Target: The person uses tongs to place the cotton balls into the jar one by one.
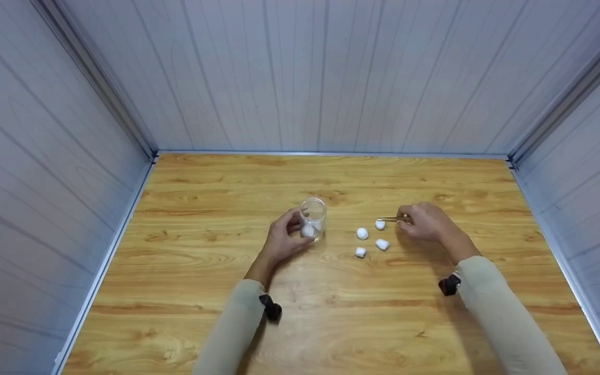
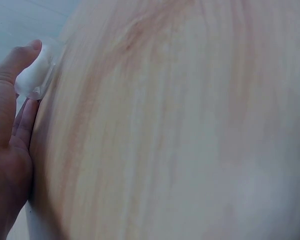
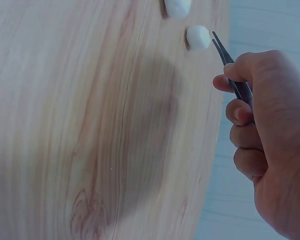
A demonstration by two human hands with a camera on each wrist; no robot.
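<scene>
Head view shows the left hand (image 1: 283, 240) gripping a clear glass (image 1: 314, 212) from its left side, thumb at the near side and fingers round the far side. The glass stands upright on the wooden bench (image 1: 190, 271), with a white lump (image 1: 308, 231) at its bottom.

The right hand (image 1: 425, 221) pinches a pair of tweezers (image 1: 397, 219) between thumb and fingers, tips pointing left. Just beyond those tips, left of the hand, lies the far ball (image 1: 380, 225), white like the rest; the right wrist view shows the tips slightly parted beside a ball, though contact with the far ball cannot be told. Near it on the bench, between glass and right hand, sit the left ball (image 1: 362, 234), the right ball (image 1: 382, 244) and, closest to the person, the small ball (image 1: 361, 252).
</scene>
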